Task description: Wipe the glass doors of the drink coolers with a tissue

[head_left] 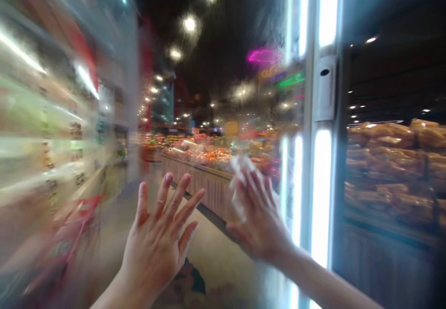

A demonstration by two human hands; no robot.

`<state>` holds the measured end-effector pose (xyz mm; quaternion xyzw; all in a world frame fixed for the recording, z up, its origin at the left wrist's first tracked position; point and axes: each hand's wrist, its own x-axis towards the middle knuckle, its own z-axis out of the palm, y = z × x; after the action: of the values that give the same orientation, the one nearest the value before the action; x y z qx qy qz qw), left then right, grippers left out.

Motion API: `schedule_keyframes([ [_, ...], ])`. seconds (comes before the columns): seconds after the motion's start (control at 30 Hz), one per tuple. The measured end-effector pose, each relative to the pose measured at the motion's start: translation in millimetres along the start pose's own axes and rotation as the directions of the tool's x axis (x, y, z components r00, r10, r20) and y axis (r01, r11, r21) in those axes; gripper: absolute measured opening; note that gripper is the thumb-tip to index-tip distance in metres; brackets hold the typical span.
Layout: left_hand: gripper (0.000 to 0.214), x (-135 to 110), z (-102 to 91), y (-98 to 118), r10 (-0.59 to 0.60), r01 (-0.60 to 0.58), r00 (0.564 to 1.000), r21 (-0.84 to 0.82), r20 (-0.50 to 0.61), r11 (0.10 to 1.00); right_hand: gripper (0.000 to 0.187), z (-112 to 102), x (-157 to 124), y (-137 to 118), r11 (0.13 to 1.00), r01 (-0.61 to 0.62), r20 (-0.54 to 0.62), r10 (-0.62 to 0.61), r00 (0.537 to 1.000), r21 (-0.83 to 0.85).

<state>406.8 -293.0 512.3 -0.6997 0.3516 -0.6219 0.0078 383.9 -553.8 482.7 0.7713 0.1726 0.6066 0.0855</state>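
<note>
My right hand is blurred by motion and presses a white wiping cloth or tissue flat under its fingers; blur hides which of the two it is. It lies against what looks like a glass door pane, just left of the door's bright frame. To the left, my left hand is raised with its fingers spread, holding nothing. Whether its fingertips touch the glass I cannot tell. A hazy patch shows low on the pane near the frame.
Lit shelves with blurred goods run along the left. Beyond the glass, or reflected in it, a wood-panelled produce stand borders a pale floor. A white box sits on the frame. Bagged goods are stacked at right.
</note>
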Motion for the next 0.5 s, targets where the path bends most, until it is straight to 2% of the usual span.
schedule_keyframes([
  [0.07,0.067,4.6,-3.3,-9.9,0.0,0.0,1.0,0.012,0.002,1.0,0.08,-15.4,65.5,36.0,0.986,-0.166,-0.059,0.166,0.984,0.013],
  [0.13,0.07,8.2,-8.8,-25.5,-0.019,0.018,1.0,0.027,0.008,0.999,0.08,-22.3,104.0,43.0,0.979,-0.204,-0.075,0.205,0.976,0.025],
  [0.2,0.072,8.4,-16.0,-44.8,-0.053,0.052,0.999,0.043,0.012,0.998,0.086,-16.8,100.2,16.9,0.994,-0.095,-0.047,0.097,0.994,0.044],
  [0.27,0.072,3.6,-24.1,-64.6,-0.088,0.087,0.996,0.046,0.006,0.995,0.094,-1.9,64.4,-28.1,0.984,0.146,0.015,-0.148,0.989,0.101],
  [0.33,0.073,-6.1,-31.7,-81.5,-0.128,0.128,0.992,0.044,-0.001,0.991,0.1,14.5,27.0,-68.7,0.89,0.421,0.072,-0.438,0.896,0.174],
  [0.37,0.073,-12.1,-34.9,-88.1,-0.149,0.149,0.989,0.042,-0.002,0.988,0.099,20.3,18.5,-81.1,0.836,0.514,0.074,-0.535,0.842,0.19],
  [0.4,0.072,-18.3,-37.6,-93.4,-0.17,0.17,0.985,0.041,-0.002,0.985,0.098,23.4,20.9,-86.8,0.802,0.564,0.077,-0.586,0.807,0.197],
  [0.43,0.071,-24.3,-39.7,-97.4,-0.185,0.185,0.983,0.042,-0.001,0.982,0.096,23.6,35.3,-85.8,0.798,0.571,0.069,-0.592,0.803,0.191],
  [0.47,0.07,-29.6,-41.2,-100.2,-0.196,0.196,0.981,0.041,-0.001,0.98,0.094,21.0,60.7,-79.2,0.822,0.541,0.052,-0.557,0.829,0.175],
  [0.5,0.07,-34.1,-42.1,-102.2,-0.202,0.202,0.979,0.039,-0.001,0.979,0.094,16.1,94.4,-69.2,0.867,0.473,0.035,-0.484,0.875,0.156],
])
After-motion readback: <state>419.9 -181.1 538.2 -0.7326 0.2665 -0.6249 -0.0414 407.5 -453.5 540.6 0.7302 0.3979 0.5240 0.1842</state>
